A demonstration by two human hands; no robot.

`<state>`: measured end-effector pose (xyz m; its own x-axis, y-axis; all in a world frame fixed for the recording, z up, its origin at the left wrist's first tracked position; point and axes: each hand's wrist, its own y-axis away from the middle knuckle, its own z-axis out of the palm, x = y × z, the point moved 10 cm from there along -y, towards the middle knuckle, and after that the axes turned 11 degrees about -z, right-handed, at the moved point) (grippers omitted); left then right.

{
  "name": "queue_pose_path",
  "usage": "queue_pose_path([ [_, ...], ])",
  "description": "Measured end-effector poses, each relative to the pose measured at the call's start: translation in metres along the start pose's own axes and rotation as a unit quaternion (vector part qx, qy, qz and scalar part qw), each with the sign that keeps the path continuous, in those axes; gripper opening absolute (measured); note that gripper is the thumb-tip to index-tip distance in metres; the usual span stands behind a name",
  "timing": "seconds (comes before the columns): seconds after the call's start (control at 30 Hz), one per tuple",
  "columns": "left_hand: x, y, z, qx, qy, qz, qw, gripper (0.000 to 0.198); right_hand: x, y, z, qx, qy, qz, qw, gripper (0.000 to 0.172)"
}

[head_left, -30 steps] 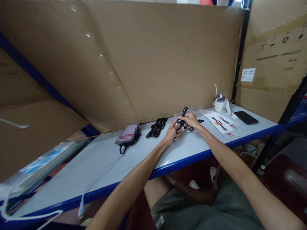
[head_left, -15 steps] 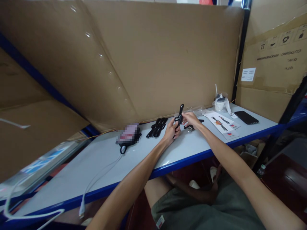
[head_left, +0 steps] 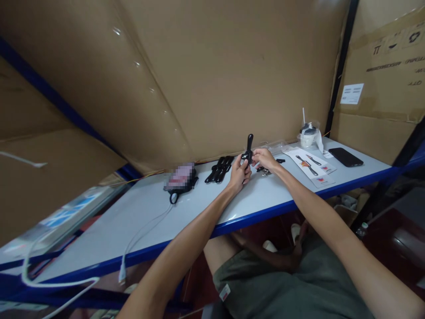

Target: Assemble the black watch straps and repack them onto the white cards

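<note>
Above the table, a black spokeshave (head_left: 250, 142) stands almost upright, one handle pointing up. Its middle and lower handle are wrapped by the closed fingers of my left hand (head_left: 238, 175). My right hand (head_left: 266, 160) is pinched at the right side of the tool's middle; whatever is between those fingertips is too small to make out. Several more black spokeshaves (head_left: 219, 170) lie together left of my hands. Under and beside my right hand are small metal parts (head_left: 265, 172) and a dark piece (head_left: 280, 161), partly covered by the hand.
Printed cards (head_left: 308, 165) picturing the tool lie right, near a phone (head_left: 345, 157) and a lidded cup (head_left: 308, 137). A pouch-like dark item (head_left: 181, 179) and white cable (head_left: 124, 261) lie left. Cardboard (head_left: 212, 79) walls the back. A power strip (head_left: 66, 215) is far left.
The spokeshave has turned slightly more upright in my left hand. My right hand stays at its side. The camera view has tilted down a little.
</note>
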<state>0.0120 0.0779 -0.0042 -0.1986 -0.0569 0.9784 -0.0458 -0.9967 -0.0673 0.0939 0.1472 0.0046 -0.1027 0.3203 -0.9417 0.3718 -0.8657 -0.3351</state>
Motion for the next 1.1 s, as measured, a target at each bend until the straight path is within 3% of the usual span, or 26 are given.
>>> queue_pose_path([
  [0.9, 0.001, 0.001, -0.005, 0.019, -0.053, 0.02, 0.998, 0.034, -0.008, 0.006, 0.001, -0.029, 0.042, -0.006, 0.999, 0.01],
  [1.0, 0.0, 0.001, -0.008, 0.032, -0.06, 0.024, 0.997, 0.033, -0.026, 0.009, -0.018, 0.049, 0.133, -0.079, 0.987, 0.017],
  [1.1, 0.0, 0.001, -0.014, 0.063, -0.057, 0.028, 0.996, 0.032, -0.062, 0.022, -0.026, 0.119, 0.272, -0.222, 0.929, 0.019],
])
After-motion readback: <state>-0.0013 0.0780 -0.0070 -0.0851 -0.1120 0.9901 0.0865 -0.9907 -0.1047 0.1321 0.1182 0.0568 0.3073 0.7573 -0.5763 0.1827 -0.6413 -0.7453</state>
